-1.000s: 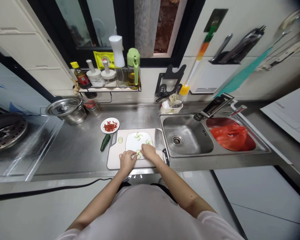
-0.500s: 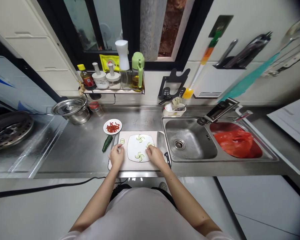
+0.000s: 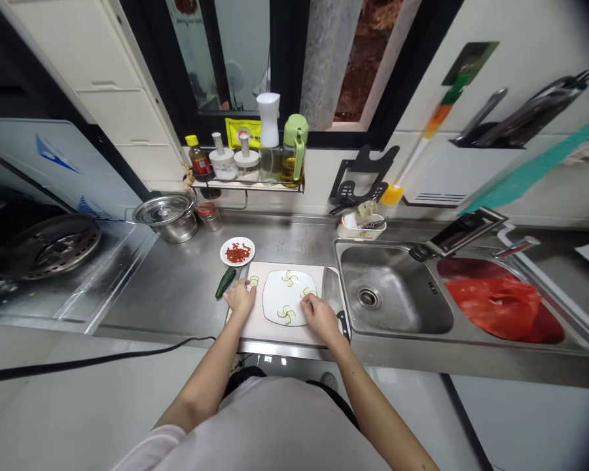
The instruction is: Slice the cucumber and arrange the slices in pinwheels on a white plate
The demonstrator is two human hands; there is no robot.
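Observation:
A white square plate lies on a pale cutting board, with thin cucumber slices laid on it in pinwheel shapes. My right hand is over the plate's right edge, thumb and fingertips pinched beside the slices there; anything between them is too small to make out. Left of the plate, my left hand reaches to a few loose cucumber slices, fingers stretched out and thumb apart. A dark green piece of cucumber lies beside the board, near my left hand.
A small plate of chopped red pieces is behind the board. At its right side lies a knife, close to my right forearm. The sink is to the right, a lidded pot at the back left. Bottles stand on a rack.
My left hand has moved forward to the loose slices, and its curled fingers have stretched out. My right hand stays at the plate's right edge. The view has shifted left.

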